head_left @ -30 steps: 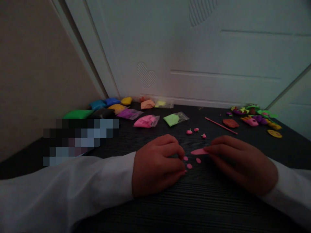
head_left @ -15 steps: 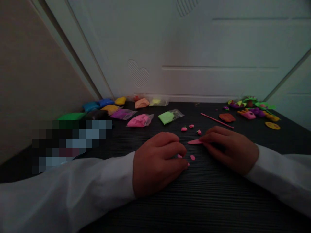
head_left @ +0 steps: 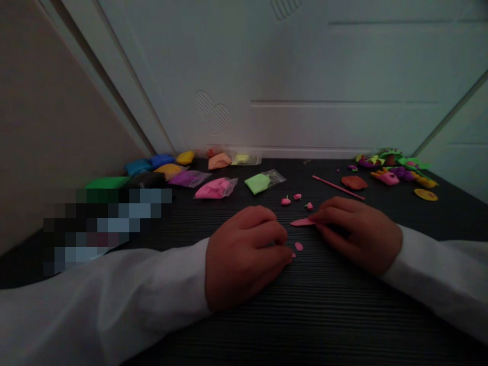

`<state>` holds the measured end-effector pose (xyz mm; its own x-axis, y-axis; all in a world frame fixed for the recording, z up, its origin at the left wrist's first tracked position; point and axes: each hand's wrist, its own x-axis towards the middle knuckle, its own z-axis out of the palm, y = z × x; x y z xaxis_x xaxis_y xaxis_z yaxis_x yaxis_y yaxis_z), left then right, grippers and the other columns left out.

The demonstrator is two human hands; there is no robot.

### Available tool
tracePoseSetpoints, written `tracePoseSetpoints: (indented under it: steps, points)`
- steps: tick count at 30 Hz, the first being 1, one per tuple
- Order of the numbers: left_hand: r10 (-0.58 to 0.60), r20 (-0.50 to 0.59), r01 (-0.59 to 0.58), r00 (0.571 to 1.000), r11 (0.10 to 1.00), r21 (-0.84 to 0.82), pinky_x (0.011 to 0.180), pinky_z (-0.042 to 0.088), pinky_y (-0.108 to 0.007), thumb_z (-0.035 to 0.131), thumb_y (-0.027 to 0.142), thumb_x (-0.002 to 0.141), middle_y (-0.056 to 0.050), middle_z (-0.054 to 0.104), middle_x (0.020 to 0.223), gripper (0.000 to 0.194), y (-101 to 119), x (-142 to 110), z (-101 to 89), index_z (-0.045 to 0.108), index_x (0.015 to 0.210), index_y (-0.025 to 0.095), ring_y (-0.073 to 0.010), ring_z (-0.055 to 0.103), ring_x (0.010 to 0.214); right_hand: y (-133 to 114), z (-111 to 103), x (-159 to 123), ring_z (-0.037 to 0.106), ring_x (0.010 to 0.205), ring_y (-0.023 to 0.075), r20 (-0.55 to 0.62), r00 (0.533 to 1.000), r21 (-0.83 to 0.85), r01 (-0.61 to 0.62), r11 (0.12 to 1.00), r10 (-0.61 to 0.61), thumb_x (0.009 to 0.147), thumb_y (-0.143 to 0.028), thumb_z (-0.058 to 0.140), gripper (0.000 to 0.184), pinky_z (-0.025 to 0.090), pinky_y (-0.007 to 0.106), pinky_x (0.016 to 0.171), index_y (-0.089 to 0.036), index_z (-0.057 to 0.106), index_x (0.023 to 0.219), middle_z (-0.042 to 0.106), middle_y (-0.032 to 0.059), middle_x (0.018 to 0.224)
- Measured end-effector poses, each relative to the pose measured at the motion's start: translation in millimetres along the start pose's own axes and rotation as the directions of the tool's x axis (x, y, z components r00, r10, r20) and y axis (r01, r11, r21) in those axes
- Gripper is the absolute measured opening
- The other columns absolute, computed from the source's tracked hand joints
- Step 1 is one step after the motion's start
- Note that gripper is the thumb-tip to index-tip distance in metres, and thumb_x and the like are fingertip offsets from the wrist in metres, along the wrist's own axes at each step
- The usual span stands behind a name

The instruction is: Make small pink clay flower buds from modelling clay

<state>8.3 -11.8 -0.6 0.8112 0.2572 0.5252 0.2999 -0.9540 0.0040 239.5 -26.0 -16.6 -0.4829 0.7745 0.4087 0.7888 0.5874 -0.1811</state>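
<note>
Three small pink buds (head_left: 285,201) with green bits stand formed on the desk (head_left: 324,315), while one flat pink piece (head_left: 299,246) lies loose, not joined to anything. The right hand (head_left: 358,234) pinches a pink knife (head_left: 301,222), its blade pointing toward the left hand (head_left: 246,259). That one is curled, a pink scrap (head_left: 293,255) at its fingertips; whether it grips the scrap, I cannot tell.

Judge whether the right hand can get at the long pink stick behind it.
Probably yes: the long pink stick lies just beyond the right hand, nothing over it, though those fingers already hold a pink tool.
</note>
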Motion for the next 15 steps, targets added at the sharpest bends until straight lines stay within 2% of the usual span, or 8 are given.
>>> tracePoseSetpoints:
  steps: [4, 7, 8, 10, 12, 15]
  points:
    - [0.017, -0.054, -0.018, 0.998, 1.000, -0.004, 0.069, 0.043, -0.028, 0.056, 0.018, 0.078, -0.003, 0.060, 0.073, 0.012, 0, -2, -2.3, 0.067, 0.073, 0.017, -0.0157, 0.045, 0.076, -4, -3, -1, 0.052, 0.084, 0.0200, -0.033, 0.999, -0.014, -0.004, 1.000, 0.003, 0.079, -0.018, 0.049, 0.020, 0.042, 0.038, 0.073, -0.019, 0.062, 0.094, 0.057, 0.0077, 0.093]
    - [0.085, -0.133, -0.087, 0.987, 0.996, -0.010, 0.064, 0.043, -0.029, 0.058, 0.016, 0.076, -0.003, 0.061, 0.069, 0.009, -1, -3, -4.2, 0.067, 0.074, 0.015, -0.0155, 0.046, 0.072, -22, -11, -4, 0.051, 0.087, 0.0195, -0.071, 0.997, 0.003, -0.003, 1.000, 0.003, 0.081, -0.020, 0.049, 0.019, 0.041, 0.037, 0.074, -0.021, 0.061, 0.095, 0.056, 0.0067, 0.093]
    - [0.126, -0.156, -0.127, 0.980, 0.992, 0.000, 0.062, 0.043, -0.030, 0.060, 0.016, 0.075, -0.002, 0.061, 0.068, 0.007, -1, -3, -4.9, 0.066, 0.075, 0.014, -0.0155, 0.046, 0.071, -30, -13, -5, 0.051, 0.084, 0.0175, -0.072, 0.997, 0.036, -0.006, 0.999, 0.008, 0.082, -0.021, 0.048, 0.017, 0.043, 0.034, 0.071, -0.022, 0.061, 0.093, 0.055, 0.0052, 0.090]
    - [0.204, -0.197, -0.199, 0.959, 0.979, 0.045, 0.060, 0.043, -0.030, 0.062, 0.014, 0.073, -0.001, 0.063, 0.068, 0.005, -2, -3, -6.3, 0.066, 0.075, 0.014, -0.0153, 0.047, 0.070, -45, -15, -8, 0.052, 0.080, 0.0155, -0.037, 0.995, 0.219, -0.082, 0.972, 0.092, 0.079, -0.020, 0.053, 0.012, 0.043, 0.031, 0.068, -0.024, 0.061, 0.085, 0.055, 0.0024, 0.085]
    - [0.258, -0.221, -0.247, 0.941, 0.966, 0.079, 0.061, 0.043, -0.031, 0.063, 0.013, 0.072, 0.001, 0.063, 0.067, 0.005, -2, -4, -7.3, 0.066, 0.075, 0.015, -0.0151, 0.048, 0.070, -55, -15, -10, 0.051, 0.081, 0.0157, -0.039, 0.993, 0.268, -0.100, 0.958, 0.115, 0.076, -0.018, 0.055, 0.010, 0.042, 0.032, 0.069, -0.024, 0.061, 0.081, 0.053, 0.0018, 0.086]
    - [0.259, -0.229, -0.247, 0.938, 0.966, 0.079, 0.063, 0.044, -0.032, 0.062, 0.015, 0.073, 0.001, 0.063, 0.067, 0.005, 0, -6, -8.2, 0.066, 0.077, 0.016, -0.0151, 0.047, 0.071, -60, -13, -12, 0.049, 0.084, 0.0177, -0.146, 0.989, 0.184, -0.006, 0.983, 0.033, 0.074, -0.015, 0.057, 0.012, 0.040, 0.036, 0.070, -0.023, 0.061, 0.082, 0.052, 0.0026, 0.089]
